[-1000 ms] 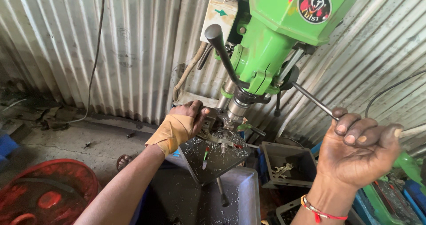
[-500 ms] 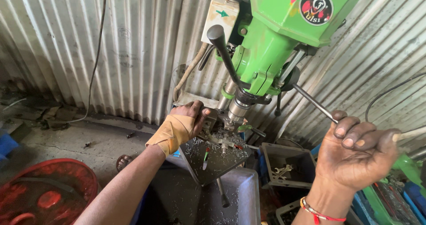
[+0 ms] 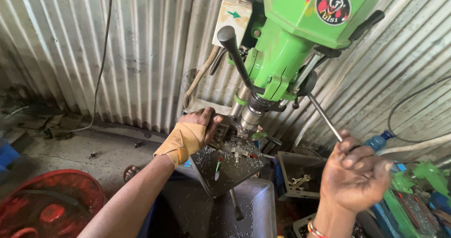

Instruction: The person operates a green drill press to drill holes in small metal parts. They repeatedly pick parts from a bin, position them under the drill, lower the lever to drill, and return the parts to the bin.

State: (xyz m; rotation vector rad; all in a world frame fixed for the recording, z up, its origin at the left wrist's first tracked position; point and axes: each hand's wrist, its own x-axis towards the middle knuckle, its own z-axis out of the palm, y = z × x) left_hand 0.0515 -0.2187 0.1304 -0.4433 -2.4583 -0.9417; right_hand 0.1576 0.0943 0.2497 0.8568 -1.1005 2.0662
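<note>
At frame centre, a small metal workpiece (image 3: 224, 131) is gripped by the cloth-wrapped left hand (image 3: 190, 137) under the green drill press (image 3: 300, 40). Its steel feed lever (image 3: 324, 118) is clasped by the right hand (image 3: 354, 174), lower right. Metal shavings already cover the square table (image 3: 230, 165); the chuck (image 3: 249, 118) is seen just above the workpiece.

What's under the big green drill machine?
Under the green drill press sits a metal table strewn with shavings. The left hand holds a workpiece there, mostly hidden by its fingers and the chuck.

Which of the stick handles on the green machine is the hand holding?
The right hand grips the thin metal handle slanting down to the right. The black knobbed handle, pointing up-left, is untouched.
</note>
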